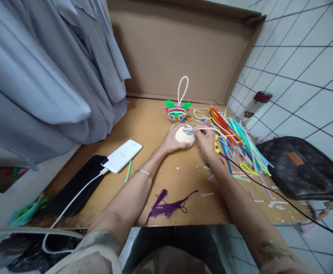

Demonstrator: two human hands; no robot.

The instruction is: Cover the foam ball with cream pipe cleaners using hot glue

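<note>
Tan wooden tabletop (143, 114) fills the middle of the view, backed at twelve o'clock by a brown cardboard panel (178, 49) and flanked at two by a white-tiled wall (306, 49). Grey-blue cloth (55, 68) hangs at ten.

Taking the small cream ball (180, 137) as the dial's centre, a dark brown bag with a repeated star-and-flower monogram (306, 167) lies toward four; its tan patch carries no lettering I can read. A slim white rectangular device (123, 156) between eight and nine bears faint marks too small to make out, as does the label on a clear bottle with a dark red cap (254, 104) at two.

Rounded and wound in ridged, cream-coloured strands, the ball has a bare grey patch on its upper face. The left hand (170, 139) grasps it from nine o'clock, above the tabletop. The right hand (205, 140), at three, pinches a thin white strip (212, 129) whose end lies over the grey patch.

Just beyond, at twelve, stands a multicoloured, green-eared ornament with a white loop (178, 113). Bundled orange, turquoise and pink strips (235, 133) spread at three, and a purple thread tassel (168, 208) rests between six and seven.
</note>
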